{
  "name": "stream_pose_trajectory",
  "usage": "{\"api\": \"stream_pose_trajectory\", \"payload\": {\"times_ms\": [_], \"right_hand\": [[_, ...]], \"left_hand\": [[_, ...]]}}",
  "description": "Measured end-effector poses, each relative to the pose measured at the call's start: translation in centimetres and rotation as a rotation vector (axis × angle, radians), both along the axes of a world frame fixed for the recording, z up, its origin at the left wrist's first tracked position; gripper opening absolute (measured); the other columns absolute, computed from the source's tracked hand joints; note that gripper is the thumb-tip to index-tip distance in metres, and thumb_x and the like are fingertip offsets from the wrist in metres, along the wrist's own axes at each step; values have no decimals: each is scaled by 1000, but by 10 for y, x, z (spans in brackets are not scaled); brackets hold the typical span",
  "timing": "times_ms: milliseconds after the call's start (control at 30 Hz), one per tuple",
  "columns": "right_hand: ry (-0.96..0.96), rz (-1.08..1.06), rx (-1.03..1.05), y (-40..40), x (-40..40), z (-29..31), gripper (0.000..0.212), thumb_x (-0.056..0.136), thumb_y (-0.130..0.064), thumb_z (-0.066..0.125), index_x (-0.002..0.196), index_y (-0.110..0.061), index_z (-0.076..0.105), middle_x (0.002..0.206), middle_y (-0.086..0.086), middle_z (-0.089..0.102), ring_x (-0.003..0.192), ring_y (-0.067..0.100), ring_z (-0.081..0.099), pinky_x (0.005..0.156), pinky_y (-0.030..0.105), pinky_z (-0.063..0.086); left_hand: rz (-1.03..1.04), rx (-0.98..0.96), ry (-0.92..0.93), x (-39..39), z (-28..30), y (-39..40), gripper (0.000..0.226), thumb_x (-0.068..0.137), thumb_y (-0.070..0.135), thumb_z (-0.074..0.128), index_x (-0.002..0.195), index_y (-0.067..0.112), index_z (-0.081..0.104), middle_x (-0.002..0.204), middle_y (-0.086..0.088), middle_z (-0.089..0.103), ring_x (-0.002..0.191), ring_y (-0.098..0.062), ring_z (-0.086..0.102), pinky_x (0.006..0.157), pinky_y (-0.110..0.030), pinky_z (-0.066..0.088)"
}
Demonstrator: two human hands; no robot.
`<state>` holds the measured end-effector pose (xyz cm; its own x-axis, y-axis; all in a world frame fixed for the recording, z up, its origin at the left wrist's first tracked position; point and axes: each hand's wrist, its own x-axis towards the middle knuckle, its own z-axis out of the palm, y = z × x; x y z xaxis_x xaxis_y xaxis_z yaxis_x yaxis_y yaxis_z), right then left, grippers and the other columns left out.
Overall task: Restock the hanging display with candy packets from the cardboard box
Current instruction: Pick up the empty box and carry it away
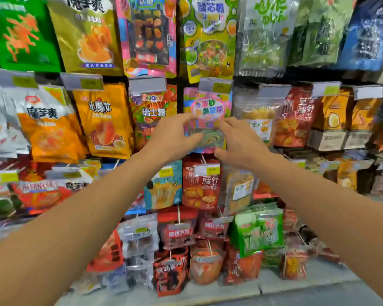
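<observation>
The hanging display (179,82) is filled with rows of snack packets hung from pegs, price tags (215,86) being fixed at the peg ends. At the foot, a grey ledge (274,286) is seen; the lowest packets (205,265) appear to rest on it.

Both bare forearms reach forward and up, converging toward the middle of the view. The left arm (80,217) enters from about 8 o'clock and runs toward 1 o'clock; the right arm (318,208) enters from about 4 o'clock and runs toward 11 o'clock. The left hand (173,138) is seen from its back, fingers curled forward, thumb pointing toward 3 o'clock. The right hand (241,142) is also back-up, fingers bent toward 10 o'clock, thumb low at about 8 o'clock. The fingertips of the two hands sit near each other, both pinching the same packet (208,138) between them.
</observation>
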<state>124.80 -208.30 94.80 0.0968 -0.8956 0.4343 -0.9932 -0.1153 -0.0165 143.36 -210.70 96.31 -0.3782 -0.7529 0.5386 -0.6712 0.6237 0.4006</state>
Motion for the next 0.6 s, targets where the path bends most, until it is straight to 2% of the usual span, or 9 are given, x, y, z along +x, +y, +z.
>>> {"api": "stream_pose_trajectory", "payload": {"times_ms": [100,200,367,433,533,600], "right_hand": [[-34,41,116,34,35,-49,64,84,-36,64,140,-11,46,134,10,47,127,35,41,105,45,39],[-75,78,241,75,72,-108,62,81,-37,63,136,-11,50,129,11,51,123,36,46,103,46,43],[-143,114,455,144,134,-197,56,82,-38,64,129,-10,51,125,11,51,118,36,47,95,45,47],[-140,130,528,167,159,-222,53,83,-36,64,126,-7,52,125,12,51,119,36,47,94,43,46],[-118,152,616,193,197,-249,59,83,-37,63,133,-9,51,132,11,50,124,35,47,100,40,44],[-103,173,660,205,227,-264,60,82,-40,63,133,-11,50,132,9,50,124,34,46,100,40,44]], "left_hand": [[67,103,61,36,-37,28,50,87,34,66,134,20,58,131,-3,63,120,-21,57,100,-31,42],[124,218,62,73,-87,65,49,87,33,67,134,19,58,134,-3,60,123,-20,56,102,-35,44],[187,420,-70,143,-163,134,51,88,35,66,135,21,57,136,-3,59,124,-20,55,100,-30,40],[219,496,-96,171,-185,157,50,88,35,66,135,20,58,135,-3,60,121,-23,56,98,-31,41],[264,580,-116,210,-215,188,46,88,30,67,132,16,60,126,-7,66,115,-25,60,92,-29,42],[283,633,-106,241,-233,206,47,89,30,67,133,15,58,127,-7,65,117,-24,59,93,-28,42]]}}
